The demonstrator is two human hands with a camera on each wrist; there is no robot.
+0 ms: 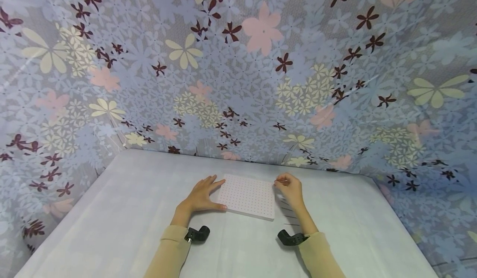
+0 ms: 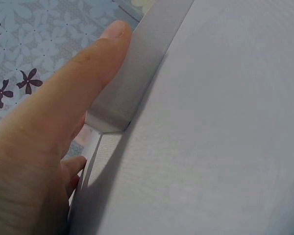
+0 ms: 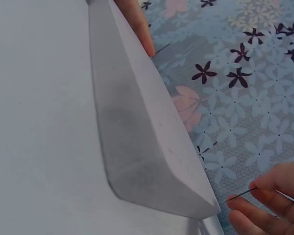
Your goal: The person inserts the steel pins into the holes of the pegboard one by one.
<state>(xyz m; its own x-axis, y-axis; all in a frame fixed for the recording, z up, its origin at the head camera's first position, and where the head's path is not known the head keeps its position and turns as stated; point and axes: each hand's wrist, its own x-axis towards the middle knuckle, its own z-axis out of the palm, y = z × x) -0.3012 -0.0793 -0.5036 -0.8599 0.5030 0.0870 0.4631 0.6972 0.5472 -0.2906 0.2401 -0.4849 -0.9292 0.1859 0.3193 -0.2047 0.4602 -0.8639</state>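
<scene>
A white block-like board [image 1: 247, 197] with a grid of small reddish dots on top lies on the table. At its left side is my left hand [image 1: 201, 195], thumb and fingers spread. That thumb [image 2: 115, 39] lies straight along the board's near side face, and the index fingertip is at the far left corner. Beside the board's right edge, my right hand [image 1: 290, 189] pinches a thin dark wire [image 3: 242, 194] between thumb and fingertips. The wire's free end points toward the board's corner. Several similar thin dark wires [image 1: 290, 216] lie on the table below the right hand.
The table [image 1: 123, 211] wears a pale, smooth cover. Behind it and at both sides hangs a floral cloth [image 1: 238, 83]. Dark wrist camera mounts [image 1: 199, 233] stick out from both wrists near the board's front edge.
</scene>
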